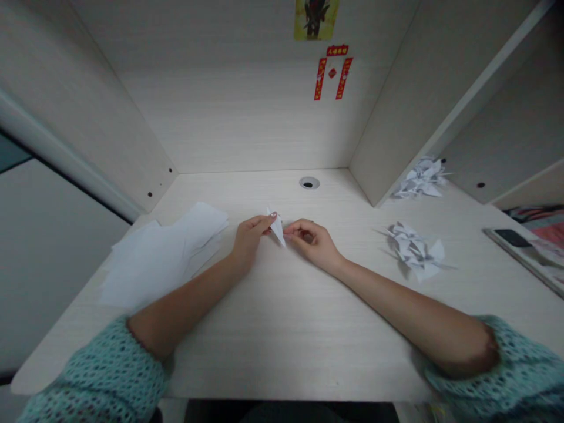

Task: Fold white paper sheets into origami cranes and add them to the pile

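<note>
Folded paper (277,229) is pinched between left hand (249,241) and right hand (311,242), both closed on it, above the desk (282,317). Loose sheets (165,258) lie left; folded figures (414,249) lie right; a grommet (309,183) sits beyond.

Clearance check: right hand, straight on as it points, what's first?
The right hand meets the folded white paper first, right at its fingertips; whether they already touch is unclear from this view.

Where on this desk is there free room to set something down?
Free desktop lies between the forearms, and behind the left hand and right hand up to the cable grommet. Crowded: left by the paper sheets, right by the folded paper pieces.
</note>
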Tool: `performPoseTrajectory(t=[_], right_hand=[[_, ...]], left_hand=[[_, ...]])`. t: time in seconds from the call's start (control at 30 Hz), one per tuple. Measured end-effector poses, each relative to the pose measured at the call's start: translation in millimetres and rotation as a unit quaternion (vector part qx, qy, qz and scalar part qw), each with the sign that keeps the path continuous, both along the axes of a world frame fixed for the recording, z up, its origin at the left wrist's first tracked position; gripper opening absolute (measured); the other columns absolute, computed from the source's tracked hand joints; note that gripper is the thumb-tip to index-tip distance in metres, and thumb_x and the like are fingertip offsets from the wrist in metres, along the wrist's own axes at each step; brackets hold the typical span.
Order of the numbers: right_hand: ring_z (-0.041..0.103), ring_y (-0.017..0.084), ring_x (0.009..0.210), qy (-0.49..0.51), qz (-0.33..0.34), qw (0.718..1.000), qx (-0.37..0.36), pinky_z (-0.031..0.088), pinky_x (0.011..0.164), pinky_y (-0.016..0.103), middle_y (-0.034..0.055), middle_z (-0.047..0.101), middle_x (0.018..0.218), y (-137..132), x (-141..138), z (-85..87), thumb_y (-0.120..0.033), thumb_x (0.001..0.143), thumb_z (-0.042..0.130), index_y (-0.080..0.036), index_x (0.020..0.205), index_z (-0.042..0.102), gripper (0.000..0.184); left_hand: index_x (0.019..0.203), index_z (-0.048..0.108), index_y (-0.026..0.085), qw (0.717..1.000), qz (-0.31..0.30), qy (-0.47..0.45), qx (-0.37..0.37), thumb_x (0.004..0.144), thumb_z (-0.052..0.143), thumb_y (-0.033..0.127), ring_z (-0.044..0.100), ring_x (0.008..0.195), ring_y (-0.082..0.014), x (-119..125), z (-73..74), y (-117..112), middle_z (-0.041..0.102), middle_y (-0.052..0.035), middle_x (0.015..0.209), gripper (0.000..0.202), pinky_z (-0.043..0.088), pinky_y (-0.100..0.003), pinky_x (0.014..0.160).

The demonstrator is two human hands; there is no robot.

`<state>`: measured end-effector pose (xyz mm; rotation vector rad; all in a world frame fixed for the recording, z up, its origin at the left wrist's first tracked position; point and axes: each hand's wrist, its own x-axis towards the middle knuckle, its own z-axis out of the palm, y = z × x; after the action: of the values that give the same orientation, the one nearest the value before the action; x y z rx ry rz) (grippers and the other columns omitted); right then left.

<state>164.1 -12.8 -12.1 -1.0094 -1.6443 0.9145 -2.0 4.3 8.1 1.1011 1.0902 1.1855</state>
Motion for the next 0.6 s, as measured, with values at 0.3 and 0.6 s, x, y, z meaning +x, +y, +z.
performPoseTrajectory(t=[0.3, 0.6], right_hand=[[0.053, 0.014, 0.068, 0.000, 0.010, 0.999, 0.033, 0.043, 0.065, 0.028, 0.0015, 0.061, 0.080, -3, 1, 4.1, -0.022, 0.075, 0.065, -0.020, 0.089, 0.062, 0.015], [0.052, 0.018, 0.084, -0.067, 0.065, 0.987, 0.128, 0.046, 0.074, 0.032, 0.0050, 0.054, 0.093, -8, 2, 12.2, -0.013, 0.076, 0.062, -0.025, 0.102, 0.062, 0.029]], left_hand=[[0.061, 0.067, 0.016, 0.999, 0.005, 0.039, 0.027, 0.070, 0.068, 0.046, 0.055, 0.066, -0.0138, 2, -1.1, -4, 0.065, -0.0020, 0.066, 0.031, 0.041, -0.027, 0.072], [0.062, 0.069, 0.019, 0.995, 0.002, 0.089, 0.053, 0.070, 0.066, 0.044, 0.054, 0.067, -0.0149, 6, -0.4, -8, 0.065, -0.0011, 0.066, 0.026, 0.040, -0.026, 0.068]])
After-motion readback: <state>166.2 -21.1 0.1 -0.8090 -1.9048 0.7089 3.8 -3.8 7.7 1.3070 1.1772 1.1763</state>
